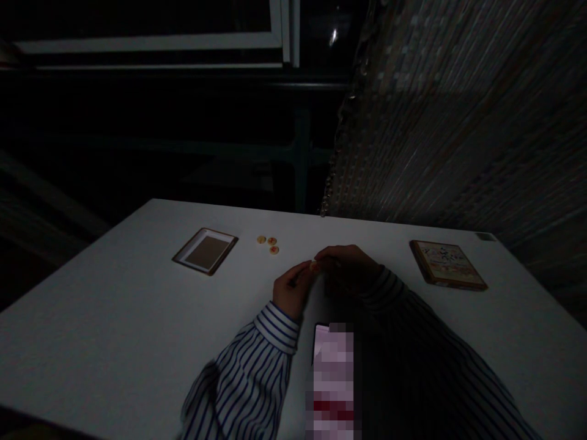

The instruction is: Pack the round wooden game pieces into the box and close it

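Near the middle of the white table, my left hand (293,287) and my right hand (349,264) meet at the fingertips. Between them is a small round game piece (314,265), pale with a reddish mark, which looks like a Chinese chess piece. Both hands pinch it. Shadow hides part of my right fingers. Beyond my left hand, three similar round pieces (274,250) lie face up on the table, close together and apart from my hands.
An open shallow box (178,259) with a brown rim lies at the left. A closed box with a printed lid (447,263) lies at the right. A lit phone (322,351), partly blurred out, sits between my forearms. Bead-string curtains (422,122) hang behind the table (137,318).
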`<state>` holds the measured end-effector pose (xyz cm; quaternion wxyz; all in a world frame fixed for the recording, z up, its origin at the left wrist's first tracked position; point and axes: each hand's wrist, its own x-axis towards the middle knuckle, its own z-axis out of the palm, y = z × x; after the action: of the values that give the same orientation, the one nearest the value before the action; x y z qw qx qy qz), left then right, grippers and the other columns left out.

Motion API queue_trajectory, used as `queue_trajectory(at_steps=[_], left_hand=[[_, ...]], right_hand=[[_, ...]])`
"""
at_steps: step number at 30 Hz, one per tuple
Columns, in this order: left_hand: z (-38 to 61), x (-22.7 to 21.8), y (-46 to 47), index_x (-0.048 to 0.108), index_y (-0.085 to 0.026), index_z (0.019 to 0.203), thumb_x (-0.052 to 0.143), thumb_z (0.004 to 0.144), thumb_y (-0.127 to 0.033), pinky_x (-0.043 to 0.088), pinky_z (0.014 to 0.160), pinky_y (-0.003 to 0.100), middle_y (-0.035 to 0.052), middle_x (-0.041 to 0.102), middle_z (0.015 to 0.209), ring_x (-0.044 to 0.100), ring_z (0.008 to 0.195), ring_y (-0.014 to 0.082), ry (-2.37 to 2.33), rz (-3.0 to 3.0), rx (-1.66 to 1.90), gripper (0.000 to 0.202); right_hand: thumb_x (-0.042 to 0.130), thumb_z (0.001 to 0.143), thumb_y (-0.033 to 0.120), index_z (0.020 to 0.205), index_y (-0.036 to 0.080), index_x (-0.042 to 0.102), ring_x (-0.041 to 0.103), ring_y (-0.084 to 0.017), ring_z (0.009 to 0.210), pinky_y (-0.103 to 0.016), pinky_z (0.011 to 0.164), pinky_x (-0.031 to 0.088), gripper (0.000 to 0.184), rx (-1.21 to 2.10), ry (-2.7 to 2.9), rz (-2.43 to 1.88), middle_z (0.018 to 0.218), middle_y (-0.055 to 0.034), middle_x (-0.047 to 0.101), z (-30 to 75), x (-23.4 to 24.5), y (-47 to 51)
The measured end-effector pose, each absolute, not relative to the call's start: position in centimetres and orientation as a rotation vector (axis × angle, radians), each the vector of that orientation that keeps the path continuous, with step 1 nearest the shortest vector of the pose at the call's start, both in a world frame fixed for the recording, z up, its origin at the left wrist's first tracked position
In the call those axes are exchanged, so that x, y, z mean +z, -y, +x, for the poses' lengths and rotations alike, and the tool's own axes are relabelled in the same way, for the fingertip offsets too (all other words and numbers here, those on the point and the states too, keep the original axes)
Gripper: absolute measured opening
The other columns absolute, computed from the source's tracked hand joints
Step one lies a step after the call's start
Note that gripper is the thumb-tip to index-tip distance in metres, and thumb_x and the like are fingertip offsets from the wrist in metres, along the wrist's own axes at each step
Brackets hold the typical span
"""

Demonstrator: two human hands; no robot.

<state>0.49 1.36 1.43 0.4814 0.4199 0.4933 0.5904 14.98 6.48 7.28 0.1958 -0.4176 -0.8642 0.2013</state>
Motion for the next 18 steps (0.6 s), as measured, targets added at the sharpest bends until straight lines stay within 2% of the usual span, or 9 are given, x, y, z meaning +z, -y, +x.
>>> queue_trajectory(at_steps=[5,11,18], left_hand=[[0.58,1.39,-1.40,0.068,-0.015,0.089,0.067,0.064,-0.030,0.050,0.080,0.030,0.0063,0.070,0.087,0.064,0.084,0.0182,-1.162,1.015,1.441,0.029],[0.51,1.78,-1.33,0.068,-0.013,0.085,0.068,0.063,-0.030,0.051,0.076,0.030,0.0077,0.070,0.083,0.064,0.079,0.0184,-1.184,0.993,1.465,0.028],[0.74,1.55,-1.35,0.065,-0.011,0.091,0.073,0.056,-0.032,0.050,0.075,0.032,0.0099,0.070,0.083,0.065,0.079,0.0195,-1.115,0.904,1.451,0.042]], right_hand=[[0.056,0.078,0.030,0.086,0.019,0.064,0.064,-0.014,0.075,-0.023,0.065,0.047,0.016,0.581,2.439,-1.186,0.082,-0.0026,0.069,14.89,7.61,-6.47],[0.056,0.078,0.029,0.084,0.018,0.064,0.063,-0.013,0.072,-0.022,0.064,0.046,0.016,0.603,2.400,-1.165,0.079,-0.0023,0.069,14.97,7.44,-6.39],[0.054,0.078,0.028,0.085,0.018,0.062,0.062,-0.012,0.070,-0.021,0.062,0.044,0.015,0.611,2.348,-1.093,0.077,-0.0014,0.068,15.07,6.89,-6.49]])
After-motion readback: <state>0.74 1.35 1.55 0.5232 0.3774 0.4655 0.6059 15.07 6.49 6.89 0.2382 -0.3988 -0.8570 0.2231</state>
